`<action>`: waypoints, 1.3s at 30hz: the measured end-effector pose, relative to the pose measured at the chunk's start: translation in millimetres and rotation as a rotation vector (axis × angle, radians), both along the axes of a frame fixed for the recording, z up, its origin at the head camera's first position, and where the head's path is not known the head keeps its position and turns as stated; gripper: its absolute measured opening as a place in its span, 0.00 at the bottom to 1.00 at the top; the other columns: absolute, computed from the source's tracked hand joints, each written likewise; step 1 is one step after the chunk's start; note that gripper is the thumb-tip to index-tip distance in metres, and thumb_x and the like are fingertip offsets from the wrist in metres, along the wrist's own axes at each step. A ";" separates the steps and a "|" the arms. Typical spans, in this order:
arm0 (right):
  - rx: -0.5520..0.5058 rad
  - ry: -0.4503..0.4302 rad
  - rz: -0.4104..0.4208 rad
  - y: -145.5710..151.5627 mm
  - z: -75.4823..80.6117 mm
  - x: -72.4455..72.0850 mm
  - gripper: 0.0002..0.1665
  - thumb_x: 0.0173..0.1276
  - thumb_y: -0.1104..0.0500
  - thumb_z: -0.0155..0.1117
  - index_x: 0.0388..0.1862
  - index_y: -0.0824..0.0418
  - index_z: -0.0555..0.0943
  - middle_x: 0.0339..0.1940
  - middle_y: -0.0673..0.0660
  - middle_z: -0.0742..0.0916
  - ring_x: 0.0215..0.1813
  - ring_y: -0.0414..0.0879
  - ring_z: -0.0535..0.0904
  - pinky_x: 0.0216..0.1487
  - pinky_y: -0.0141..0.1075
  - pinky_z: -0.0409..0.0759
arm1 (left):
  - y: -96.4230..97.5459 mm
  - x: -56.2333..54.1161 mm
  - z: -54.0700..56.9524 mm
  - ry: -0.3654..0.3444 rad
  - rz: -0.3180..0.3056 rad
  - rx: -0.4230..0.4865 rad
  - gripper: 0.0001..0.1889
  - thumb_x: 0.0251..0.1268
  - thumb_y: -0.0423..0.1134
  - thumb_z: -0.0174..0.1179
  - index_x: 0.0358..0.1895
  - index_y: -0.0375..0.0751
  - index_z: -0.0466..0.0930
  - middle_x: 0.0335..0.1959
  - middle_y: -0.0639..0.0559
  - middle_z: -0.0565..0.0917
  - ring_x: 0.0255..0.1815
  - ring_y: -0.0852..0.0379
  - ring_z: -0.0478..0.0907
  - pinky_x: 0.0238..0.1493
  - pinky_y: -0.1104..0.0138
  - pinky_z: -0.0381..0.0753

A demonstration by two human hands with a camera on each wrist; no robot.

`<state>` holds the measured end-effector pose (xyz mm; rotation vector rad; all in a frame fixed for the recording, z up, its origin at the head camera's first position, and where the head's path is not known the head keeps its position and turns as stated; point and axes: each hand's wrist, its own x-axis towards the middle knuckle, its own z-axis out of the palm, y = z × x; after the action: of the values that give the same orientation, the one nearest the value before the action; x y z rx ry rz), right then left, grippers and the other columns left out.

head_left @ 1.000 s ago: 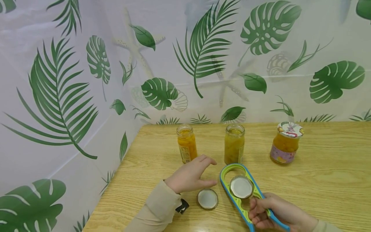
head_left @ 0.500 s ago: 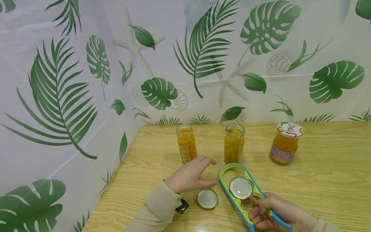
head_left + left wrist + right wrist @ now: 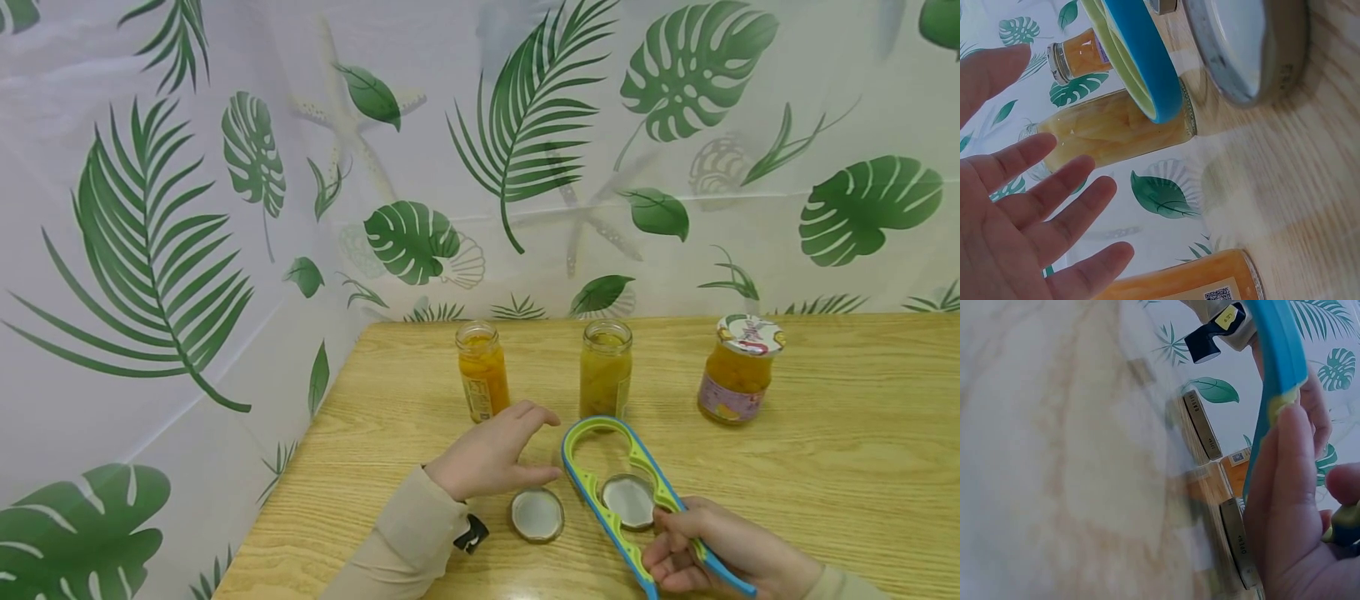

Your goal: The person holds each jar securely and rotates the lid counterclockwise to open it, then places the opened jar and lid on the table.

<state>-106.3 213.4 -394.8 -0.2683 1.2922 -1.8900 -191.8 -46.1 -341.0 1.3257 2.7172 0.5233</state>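
Note:
My right hand (image 3: 712, 542) grips the handles of a blue and green jar opener (image 3: 648, 460), low over the table. Through its middle opening shows a metal jar lid (image 3: 628, 502), inner side up; in the right wrist view this lid (image 3: 1239, 544) lies flat on the table, apart from the opener. To its left is a second upturned lid (image 3: 537, 515). Just behind that one is my left hand (image 3: 495, 454), thumb and fingers spread, holding nothing. Behind stand two lidless glass jars, one with orange fruit (image 3: 483, 371), the other with yellowish fruit (image 3: 606, 379).
A shorter jar (image 3: 738, 375) with orange contents, a purple label and its printed lid on stands at the right. The wooden table (image 3: 847, 450) ends at a leaf-patterned sheet (image 3: 525, 267) behind, with another along the left side. A black band (image 3: 470, 533) sits at my left cuff.
The lid that sat within the opener has dropped out onto the table. The opener has shifted slightly up and left, and its handles have spread a little. My left hand stays still.

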 end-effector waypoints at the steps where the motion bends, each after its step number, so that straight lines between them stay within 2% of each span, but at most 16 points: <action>1: -0.002 0.004 0.000 -0.2 0.2 0.1 0.19 0.73 0.56 0.35 0.39 0.69 0.70 0.31 0.55 0.83 0.33 0.39 0.80 0.35 0.26 0.77 | 0.1 -0.1 -0.4 -0.001 -0.001 0.001 0.26 0.58 0.51 0.56 0.57 0.41 0.66 0.53 0.51 0.70 0.50 0.60 0.70 0.49 0.71 0.70; 11: -0.001 0.013 -0.013 1.4 -0.9 0.9 0.15 0.73 0.56 0.36 0.39 0.66 0.66 0.31 0.54 0.82 0.34 0.40 0.79 0.35 0.27 0.77 | 0.4 -1.1 -3.4 0.001 -0.008 0.005 0.26 0.58 0.51 0.56 0.57 0.41 0.65 0.53 0.51 0.69 0.50 0.60 0.69 0.49 0.70 0.70; 20: 0.005 0.005 -0.029 1.3 0.0 1.9 0.14 0.72 0.55 0.39 0.38 0.66 0.64 0.32 0.55 0.82 0.34 0.41 0.79 0.35 0.28 0.77 | 0.3 1.3 -1.1 -0.009 -0.003 -0.001 0.27 0.58 0.50 0.56 0.57 0.41 0.65 0.54 0.50 0.69 0.51 0.59 0.69 0.50 0.71 0.69; 24: 0.026 0.037 -0.038 0.6 0.8 0.4 0.11 0.71 0.58 0.38 0.36 0.65 0.66 0.31 0.56 0.81 0.33 0.41 0.79 0.35 0.29 0.78 | -0.1 1.0 1.0 -0.006 -0.005 0.008 0.27 0.58 0.50 0.57 0.58 0.40 0.65 0.54 0.49 0.69 0.52 0.58 0.69 0.51 0.71 0.69; 31: 0.069 0.109 -0.041 0.6 5.1 -0.1 0.13 0.72 0.57 0.37 0.36 0.65 0.66 0.31 0.56 0.81 0.33 0.42 0.78 0.33 0.30 0.78 | -1.1 -0.8 3.7 0.031 0.013 0.028 0.27 0.57 0.49 0.57 0.57 0.39 0.65 0.52 0.48 0.70 0.51 0.57 0.69 0.51 0.69 0.69; 35: 0.086 0.148 -0.066 2.0 10.9 0.7 0.06 0.67 0.64 0.39 0.36 0.64 0.67 0.31 0.57 0.81 0.32 0.43 0.78 0.32 0.31 0.78 | -1.2 -0.8 5.2 0.050 0.038 0.044 0.26 0.58 0.49 0.57 0.56 0.39 0.66 0.51 0.48 0.72 0.50 0.56 0.70 0.50 0.69 0.70; 39: 0.105 0.198 -0.087 4.4 17.2 0.5 0.06 0.60 0.69 0.40 0.31 0.61 0.66 0.29 0.57 0.81 0.31 0.42 0.77 0.31 0.31 0.78 | -0.6 -0.3 5.5 0.063 0.082 0.061 0.25 0.58 0.48 0.57 0.55 0.38 0.67 0.51 0.48 0.72 0.50 0.57 0.70 0.50 0.68 0.70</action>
<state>-105.8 217.8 -377.5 -0.3565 1.5534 -1.8981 -192.1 -46.7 -335.6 1.2689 2.8390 0.5854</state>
